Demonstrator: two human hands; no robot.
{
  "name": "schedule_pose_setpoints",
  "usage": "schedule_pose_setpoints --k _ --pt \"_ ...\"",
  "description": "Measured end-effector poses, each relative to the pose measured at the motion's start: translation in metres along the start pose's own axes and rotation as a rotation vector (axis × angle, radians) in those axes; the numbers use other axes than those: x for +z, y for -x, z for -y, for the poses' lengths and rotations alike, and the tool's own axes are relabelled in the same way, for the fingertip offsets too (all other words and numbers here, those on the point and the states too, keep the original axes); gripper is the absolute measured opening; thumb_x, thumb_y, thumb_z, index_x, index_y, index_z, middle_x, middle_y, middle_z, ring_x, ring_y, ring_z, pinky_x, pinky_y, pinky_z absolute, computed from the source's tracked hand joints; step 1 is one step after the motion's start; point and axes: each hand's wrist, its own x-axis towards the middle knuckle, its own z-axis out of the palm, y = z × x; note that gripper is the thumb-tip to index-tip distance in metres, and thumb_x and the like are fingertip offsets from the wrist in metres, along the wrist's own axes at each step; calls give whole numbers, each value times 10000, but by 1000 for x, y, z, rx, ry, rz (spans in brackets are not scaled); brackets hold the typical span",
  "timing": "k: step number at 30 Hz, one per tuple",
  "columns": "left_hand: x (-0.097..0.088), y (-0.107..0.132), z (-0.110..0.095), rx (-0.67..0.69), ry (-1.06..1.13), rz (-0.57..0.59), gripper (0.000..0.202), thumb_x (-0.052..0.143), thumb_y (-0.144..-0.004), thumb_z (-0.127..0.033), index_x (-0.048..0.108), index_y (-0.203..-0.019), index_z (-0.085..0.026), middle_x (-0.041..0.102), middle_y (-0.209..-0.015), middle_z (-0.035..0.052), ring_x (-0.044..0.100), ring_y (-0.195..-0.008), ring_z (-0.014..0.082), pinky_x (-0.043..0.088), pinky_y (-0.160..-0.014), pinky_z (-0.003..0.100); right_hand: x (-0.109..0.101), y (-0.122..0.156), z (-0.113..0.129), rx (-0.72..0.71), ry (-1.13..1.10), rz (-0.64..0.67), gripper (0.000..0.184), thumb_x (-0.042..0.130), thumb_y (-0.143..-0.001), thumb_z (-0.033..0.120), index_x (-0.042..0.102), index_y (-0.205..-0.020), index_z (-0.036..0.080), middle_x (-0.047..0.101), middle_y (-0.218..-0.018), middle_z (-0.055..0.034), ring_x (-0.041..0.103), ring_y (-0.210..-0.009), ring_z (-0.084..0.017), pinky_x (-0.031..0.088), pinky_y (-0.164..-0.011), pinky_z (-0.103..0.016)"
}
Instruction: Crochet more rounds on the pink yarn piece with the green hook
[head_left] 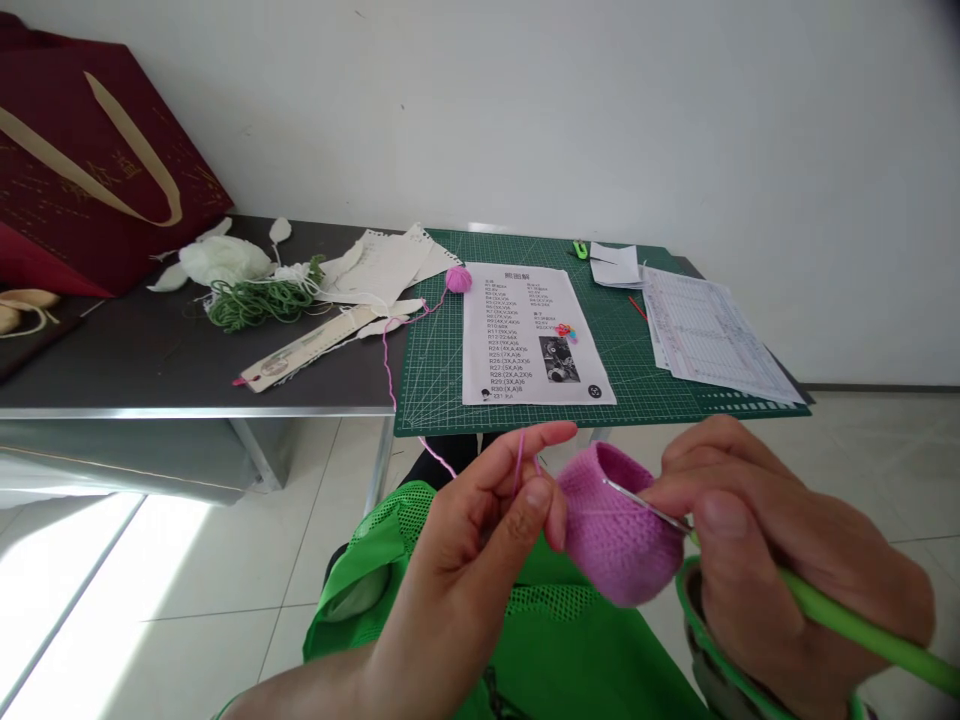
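A pink crocheted cup-shaped piece [626,545] hangs in front of me, its open rim tilted up. My left hand [495,520] pinches its left edge between thumb and fingers, index finger stretched out with pink yarn [519,462] looped around it. In my right hand [780,540] is a crochet hook [840,612] with a green handle and a metal shaft; the hook's tip lies at the piece's rim. The yarn runs up past the mat's left side to a small pink ball [459,280].
A printed pattern sheet [517,350] lies on the green cutting mat [427,400], with colourful stitch markers [566,332] on it. Other papers [712,325] and a green cutter [580,249] lie right. Leftward are green yarn [259,305], white yarn [225,260] and a red bag [97,150].
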Motion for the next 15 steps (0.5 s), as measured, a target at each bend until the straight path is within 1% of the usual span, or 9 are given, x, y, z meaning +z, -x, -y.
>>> schedule_pose_setpoints --k 2,3,4,5,6,8,10,12,15 --pt "-1 0 -1 62 -154 -31 305 529 -1061 -335 652 -1339 -344 508 -751 -41 436 -690 122 352 -647 250 3 -1 3 43 -71 0 248 509 -947 58 588 -745 178 534 -641 14 508 -653 -116 422 -581 -305" --pt "-2 0 -2 92 -224 -27 313 515 -1066 -344 641 -1351 -362 486 -748 -44 431 -681 123 350 -632 251 4 -1 4 58 -110 22 242 504 -950 60 587 -753 173 528 -642 16 501 -658 -111 418 -582 -301" --pt "-3 -1 -4 115 -278 1 314 502 -1069 -350 638 -1352 -363 485 -750 -44 441 -675 123 354 -622 253 3 -2 5 75 -149 55 235 503 -955 67 585 -761 170 523 -643 17 496 -663 -106 417 -586 -300" --pt "-4 -3 -5 135 -321 53 301 501 -1068 -351 656 -1325 -338 506 -756 -41 466 -674 124 361 -615 257 3 -2 5 93 -184 85 231 504 -961 78 578 -763 169 516 -643 19 490 -665 -103 415 -588 -299" --pt "-4 -5 -7 167 -365 109 278 516 -1060 -343 683 -1277 -299 534 -764 -36 491 -675 125 370 -614 262 2 -3 5 112 -206 112 232 504 -969 91 569 -760 171 508 -641 20 486 -664 -101 409 -584 -297" --pt "-5 -10 -11 253 -476 197 187 585 -1021 -297 730 -1109 -218 570 -755 -24 522 -673 130 382 -616 273 0 -4 6 139 -211 133 253 511 -976 118 542 -732 175 489 -630 22 475 -651 -97 385 -568 -294" --pt "-5 -15 -13 358 -599 225 104 639 -981 -234 712 -926 -184 539 -705 -33 506 -661 129 377 -622 279 0 -7 8 154 -186 155 275 505 -985 142 528 -713 179 475 -618 26 466 -638 -93 370 -561 -287" --pt "-5 -18 -15 413 -649 246 185 652 -967 -194 631 -783 -188 476 -656 -57 469 -633 114 365 -622 274 -1 -9 10 175 -178 182 301 491 -999 167 524 -701 183 462 -610 34 459 -625 -81 372 -556 -264" --pt "-5 -19 -14 446 -629 292 299 624 -978 -173 518 -699 -193 424 -628 -75 425 -590 90 351 -602 257 -4 -12 11 250 -258 252 342 502 -1020 243 515 -683 189 459 -620 50 462 -607 -56 381 -542 -209"
